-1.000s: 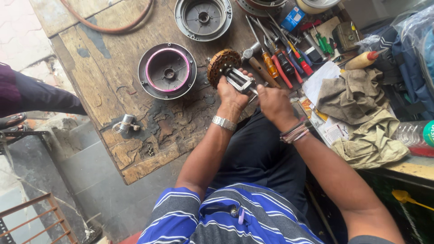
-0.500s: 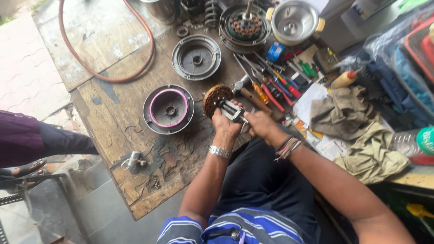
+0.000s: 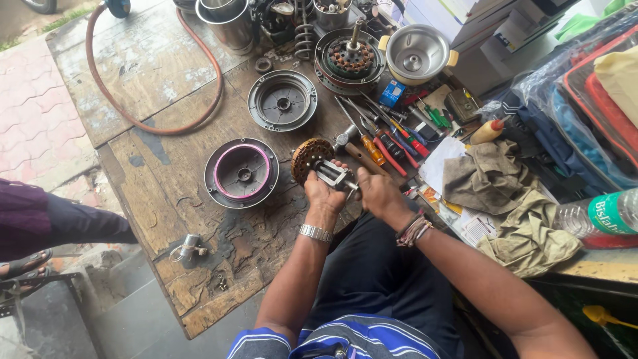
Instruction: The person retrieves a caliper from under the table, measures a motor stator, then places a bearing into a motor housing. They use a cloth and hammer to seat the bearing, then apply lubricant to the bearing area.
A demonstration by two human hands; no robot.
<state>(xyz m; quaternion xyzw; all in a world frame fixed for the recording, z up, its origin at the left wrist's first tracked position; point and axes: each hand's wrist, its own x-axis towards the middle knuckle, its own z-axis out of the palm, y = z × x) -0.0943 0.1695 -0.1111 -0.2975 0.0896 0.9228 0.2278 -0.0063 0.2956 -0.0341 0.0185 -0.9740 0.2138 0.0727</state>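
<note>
My left hand (image 3: 323, 193) grips a metal puller tool (image 3: 332, 174) clamped onto a round brown wound rotor (image 3: 307, 157) resting on the worn wooden table (image 3: 153, 66). Beside it, my right hand (image 3: 376, 193) closes around the puller's end, where a small handle or screw sits under the fingers. A watch is on my left wrist and thread bands on my right. Left of the rotor lies a round dark motor cover with a pink ring (image 3: 241, 172).
Another dark round cover (image 3: 282, 100), a motor stator (image 3: 350, 58) and a steel pot (image 3: 417, 53) lie farther back. Screwdrivers and pliers (image 3: 392, 136) are strewn to the right, beside rags (image 3: 505, 199) and a plastic bottle (image 3: 598, 216). An orange hose (image 3: 93, 80) loops at left. Another person's leg (image 3: 60, 223) stands left.
The camera view has tilted up and widened, showing more of the table's far side. My hands stay on the puller and rotor in about the same grip.
</note>
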